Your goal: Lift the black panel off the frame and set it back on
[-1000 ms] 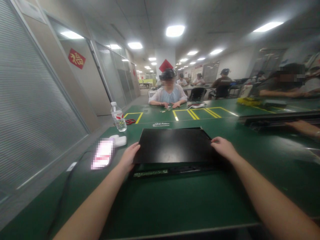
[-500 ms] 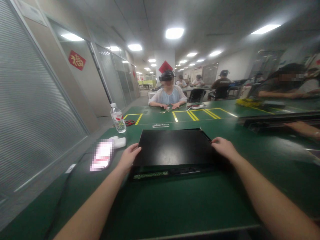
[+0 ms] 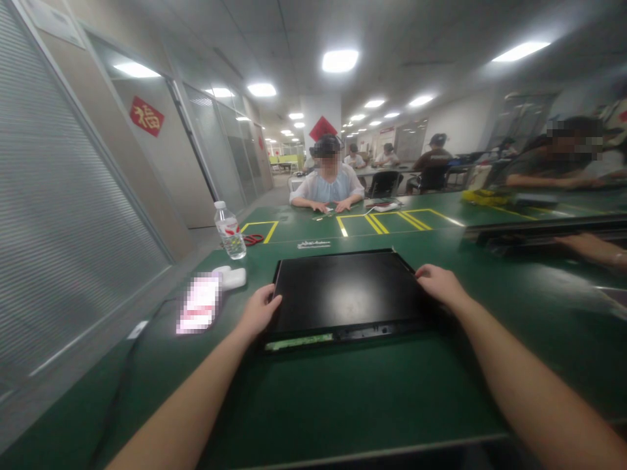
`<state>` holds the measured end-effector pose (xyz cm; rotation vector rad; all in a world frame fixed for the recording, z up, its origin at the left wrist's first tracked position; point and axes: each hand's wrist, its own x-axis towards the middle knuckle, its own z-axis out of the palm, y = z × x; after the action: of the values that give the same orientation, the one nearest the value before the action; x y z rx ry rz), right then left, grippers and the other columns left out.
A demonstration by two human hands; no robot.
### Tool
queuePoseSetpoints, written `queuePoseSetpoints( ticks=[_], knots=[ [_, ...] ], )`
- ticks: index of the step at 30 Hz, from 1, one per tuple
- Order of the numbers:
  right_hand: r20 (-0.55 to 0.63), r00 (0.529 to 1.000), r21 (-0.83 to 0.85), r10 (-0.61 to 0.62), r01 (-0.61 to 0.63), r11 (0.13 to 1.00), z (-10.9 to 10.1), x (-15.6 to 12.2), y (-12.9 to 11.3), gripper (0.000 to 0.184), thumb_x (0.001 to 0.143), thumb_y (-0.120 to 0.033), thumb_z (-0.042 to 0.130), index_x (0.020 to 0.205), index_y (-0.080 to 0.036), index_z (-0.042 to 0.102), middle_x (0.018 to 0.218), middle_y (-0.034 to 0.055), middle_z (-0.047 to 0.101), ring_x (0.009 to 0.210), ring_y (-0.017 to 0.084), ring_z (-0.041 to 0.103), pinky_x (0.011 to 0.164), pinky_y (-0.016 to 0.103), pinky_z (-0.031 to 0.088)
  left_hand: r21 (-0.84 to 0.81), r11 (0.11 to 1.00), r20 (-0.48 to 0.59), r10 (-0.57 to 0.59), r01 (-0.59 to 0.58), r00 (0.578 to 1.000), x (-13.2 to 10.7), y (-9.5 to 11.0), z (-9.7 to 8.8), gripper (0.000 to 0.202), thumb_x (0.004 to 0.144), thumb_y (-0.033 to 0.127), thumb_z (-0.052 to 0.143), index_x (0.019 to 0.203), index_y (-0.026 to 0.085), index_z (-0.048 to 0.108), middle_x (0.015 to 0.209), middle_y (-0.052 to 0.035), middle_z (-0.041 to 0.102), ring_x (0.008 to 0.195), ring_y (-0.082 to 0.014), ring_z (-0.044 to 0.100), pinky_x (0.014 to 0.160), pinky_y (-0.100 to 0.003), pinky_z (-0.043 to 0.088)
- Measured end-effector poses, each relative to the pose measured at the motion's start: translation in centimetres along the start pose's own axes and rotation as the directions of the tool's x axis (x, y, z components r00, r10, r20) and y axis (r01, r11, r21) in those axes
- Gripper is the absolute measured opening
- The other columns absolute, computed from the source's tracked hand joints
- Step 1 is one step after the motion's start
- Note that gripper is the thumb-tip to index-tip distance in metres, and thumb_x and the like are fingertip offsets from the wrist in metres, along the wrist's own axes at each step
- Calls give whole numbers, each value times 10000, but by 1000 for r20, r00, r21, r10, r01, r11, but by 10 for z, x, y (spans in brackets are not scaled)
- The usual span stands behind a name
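Note:
A black, flat screen panel (image 3: 343,290) lies over a shallow black frame (image 3: 386,330), whose rim shows along the far and right edges. Along the near side, a strip of green circuit board (image 3: 298,342) is exposed. My left hand (image 3: 259,310) grips the panel's left edge, thumb on top and fingers partly hidden behind the edge. At the right edge, my right hand (image 3: 435,282) pinches the far part of the side. Whether the fingers hold the panel alone or the frame too cannot be made out.
On the left of the green table (image 3: 362,398) are a water bottle (image 3: 230,232), a lit phone (image 3: 200,303), a white case (image 3: 234,279) and red-handled scissors (image 3: 253,239). Small white pieces (image 3: 314,245) lie beyond the panel. A co-worker's hand (image 3: 588,247) reaches over a black frame at right.
The panel's near edge has come down closer to the frame, and the frame's rim shows more at the far left. My left hand has shifted slightly with it.

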<state>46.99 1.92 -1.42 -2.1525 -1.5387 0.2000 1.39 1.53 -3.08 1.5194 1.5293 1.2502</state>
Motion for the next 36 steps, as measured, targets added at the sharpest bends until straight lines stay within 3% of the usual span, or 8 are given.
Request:
queuePoseSetpoints(
  ticks=[4, 8, 20, 36],
  knots=[
    [21, 1000, 23, 4, -5, 1000, 1, 2, 5, 169, 771, -203, 634, 888, -229, 754, 920, 71, 754, 878, 245, 678, 710, 295, 477, 216, 976, -7, 31, -28, 1000, 6, -10, -1, 226, 674, 347, 742, 827, 181, 741, 1379, -173, 629, 1383, -376, 504, 1199, -464, 320],
    [38, 999, 64, -3, 0, 998, 1, 3, 5, 163, 753, -166, 640, 866, -225, 742, 947, 61, 763, 904, 236, 682, 745, 287, 475, 292, 956, 1, 39, -37, 999, 8, -16, -1, 264, 692, 366, 728, 855, 159, 748, 1456, -204, 550, 1420, -386, 465, 1216, -457, 302],
    [46, 998, 247, 34, -45, 968, 4, 5, 15, 258, 650, -29, 596, 761, -230, 713, 833, 8, 764, 847, 195, 696, 807, 280, 498, 242, 970, -13, 17, -14, 1000, 7, -15, -2, 208, 675, 335, 734, 814, 182, 757, 1395, -181, 617, 1356, -382, 533, 1165, -465, 371],
    [8, 999, 214, 49, -49, 976, 6, 1, 13, 216, 666, -35, 628, 729, -216, 730, 801, 20, 747, 787, 185, 668, 723, 270, 474, 129, 991, -2, -41, 41, 999, 8, -22, -3, 208, 652, 304, 792, 811, 175, 758, 1494, -162, 546, 1341, -377, 550, 1132, -431, 418]
  ],
)
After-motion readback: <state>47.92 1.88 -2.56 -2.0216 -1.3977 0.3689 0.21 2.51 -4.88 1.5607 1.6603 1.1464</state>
